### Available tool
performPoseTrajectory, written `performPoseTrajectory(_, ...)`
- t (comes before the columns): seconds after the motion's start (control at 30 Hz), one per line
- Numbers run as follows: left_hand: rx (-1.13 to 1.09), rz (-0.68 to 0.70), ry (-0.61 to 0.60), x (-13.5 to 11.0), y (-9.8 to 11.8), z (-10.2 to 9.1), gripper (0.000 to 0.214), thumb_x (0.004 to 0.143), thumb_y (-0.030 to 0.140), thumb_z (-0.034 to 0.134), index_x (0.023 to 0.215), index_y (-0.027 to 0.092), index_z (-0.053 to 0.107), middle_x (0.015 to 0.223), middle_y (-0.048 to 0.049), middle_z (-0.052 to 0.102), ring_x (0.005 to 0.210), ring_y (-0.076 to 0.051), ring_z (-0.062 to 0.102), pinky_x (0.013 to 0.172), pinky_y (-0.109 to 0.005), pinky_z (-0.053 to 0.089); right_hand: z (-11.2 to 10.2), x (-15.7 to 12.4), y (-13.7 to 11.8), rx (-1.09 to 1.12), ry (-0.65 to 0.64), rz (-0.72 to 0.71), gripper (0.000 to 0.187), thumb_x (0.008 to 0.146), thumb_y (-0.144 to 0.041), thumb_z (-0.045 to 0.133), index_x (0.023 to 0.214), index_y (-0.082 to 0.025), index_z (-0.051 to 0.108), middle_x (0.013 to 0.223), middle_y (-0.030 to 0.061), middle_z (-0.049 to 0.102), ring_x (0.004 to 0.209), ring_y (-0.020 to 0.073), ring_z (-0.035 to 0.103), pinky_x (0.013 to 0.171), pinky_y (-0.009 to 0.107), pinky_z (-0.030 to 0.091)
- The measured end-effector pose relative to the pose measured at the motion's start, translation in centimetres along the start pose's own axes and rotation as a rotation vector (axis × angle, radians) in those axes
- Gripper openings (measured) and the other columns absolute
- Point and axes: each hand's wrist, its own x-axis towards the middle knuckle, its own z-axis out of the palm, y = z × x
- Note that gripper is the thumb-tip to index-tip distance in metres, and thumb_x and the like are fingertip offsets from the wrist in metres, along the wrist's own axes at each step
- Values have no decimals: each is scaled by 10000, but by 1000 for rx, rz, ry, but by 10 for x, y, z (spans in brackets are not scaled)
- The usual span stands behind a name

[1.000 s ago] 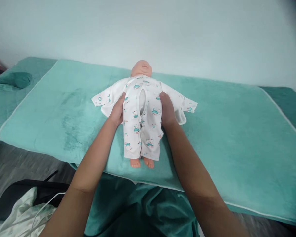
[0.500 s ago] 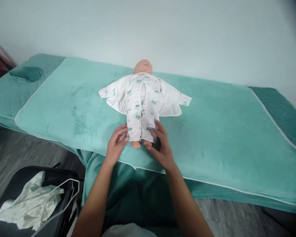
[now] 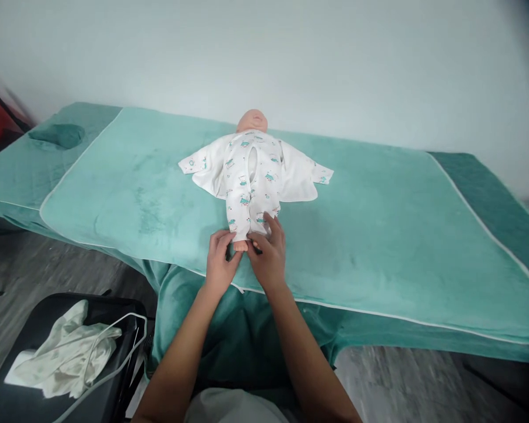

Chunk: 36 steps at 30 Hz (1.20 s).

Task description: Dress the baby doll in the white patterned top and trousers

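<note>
Head camera view: A doll lies on its back on a bed spread with a pale green cover, its head by the white wall and its feet toward the person. It wears printed white trousers, which reach up over the chest and have an opening down the front, and a white jacket with sleeves spread to both sides. At the near end, the left hand curves its thumb and forefinger around the leg hem beside a bare foot. The right hand bends over the other leg's cuff, its fingers partly spread and largely covering the second foot; whether either hand's fingertips pinch the fabric cannot be told. At lower left, a crumpled pale cloth rests on a black chair, near a looping white cable. Gray flooring shows beneath the bed.
</note>
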Motion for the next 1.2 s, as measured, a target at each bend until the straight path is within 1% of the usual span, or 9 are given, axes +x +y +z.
performPoseTrajectory(0.17,17,61,12,0,3,-12,297,935,229,661,1218,318,657,1140,-76,582,1077,-226,637,945,-430,567,-12,-6,-13,116,-12,-19,53,892,-222,672,893,-273,686,1552,82,508,1534,345,352,1190,652,406)
performPoseTrajectory(0.33,21,67,65,0,4,-21,215,926,188,653,1114,292,653,1032,-47,584,932,-198,624,829,-374,555,-19,-21,-23,110,-87,-42,129,880,-186,675,947,-295,690,1581,50,477,1549,361,328,1171,640,429)
performPoseTrajectory(0.47,41,32,79,-2,0,-20,237,914,173,669,1124,277,631,979,-30,564,854,-177,588,765,-330,525,-22,-28,-15,117,-82,-40,346,918,-126,581,1185,-331,661,1563,85,471,1504,328,404,1159,613,448)
performPoseTrajectory(0.53,103,31,56,-3,-1,-17,282,909,174,676,1170,262,615,972,-27,558,852,-175,579,759,-321,523,-25,-29,-5,118,-28,25,471,925,-93,508,1330,-316,592,1510,119,502,1441,296,480,1138,594,469)
performPoseTrajectory(0.6,185,55,41,-5,0,-13,338,910,167,669,1230,242,591,998,-39,565,897,-186,581,789,-332,531,-27,-28,5,69,39,119,480,925,-103,498,1373,-265,560,1421,147,552,1354,280,545,1094,561,502)
performPoseTrajectory(0.7,314,141,49,-7,8,-6,411,924,151,642,1319,219,552,1140,-101,573,1079,-236,571,922,-406,537,-28,-22,19,-31,29,214,350,924,-197,592,1272,-214,619,1252,145,631,1175,276,615,991,499,540)
performPoseTrajectory(0.83,378,280,-56,-2,23,0,453,950,218,644,1385,224,517,1280,-142,575,1236,-277,538,1057,-470,496,-28,-11,27,-36,-61,191,148,929,-217,608,1057,-209,681,1041,94,695,1004,256,631,880,425,521)
performPoseTrajectory(1.03,504,343,-232,19,34,11,443,962,352,648,1376,238,537,1296,-129,632,1285,-311,543,1165,-588,396,-39,-12,30,265,-107,244,56,950,-267,632,931,-231,669,871,7,667,797,173,592,745,325,455)
performPoseTrajectory(1.2,522,390,-268,28,41,21,340,971,363,631,1289,249,587,1152,-85,665,1117,-259,639,1248,-634,297,-50,-16,41,582,-81,281,33,921,-273,682,903,-248,695,849,-3,648,797,169,578,744,319,450)
